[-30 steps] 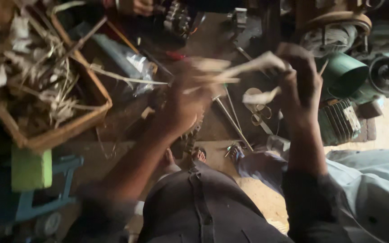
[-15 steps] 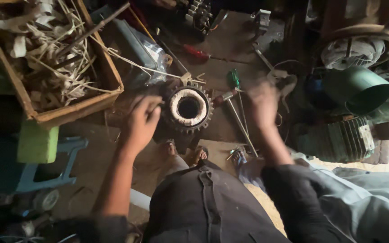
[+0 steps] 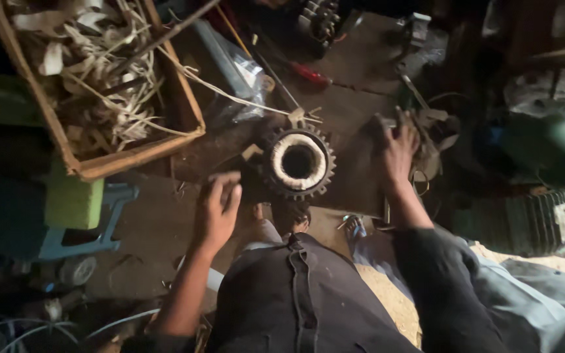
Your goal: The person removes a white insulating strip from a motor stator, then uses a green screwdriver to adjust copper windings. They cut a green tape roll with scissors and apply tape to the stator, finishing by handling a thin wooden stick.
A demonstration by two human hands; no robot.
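My left hand (image 3: 217, 212) hangs with a loose, empty grip beside the round toothed metal stator (image 3: 297, 163) with pale windings, right hand (image 3: 397, 150) spread flat on the dark wooden board (image 3: 348, 111).

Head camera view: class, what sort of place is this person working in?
Probably a small motor repair workshop. A toothed motor stator lies between the left hand and right hand, with a wooden crate of scrap strips and a red-handled screwdriver nearby.

Left hand (image 3: 217, 209) open, fingers loosely spread, palm down; right hand (image 3: 397, 147) reaching farther forward than it, seemingly open too, though blurred.
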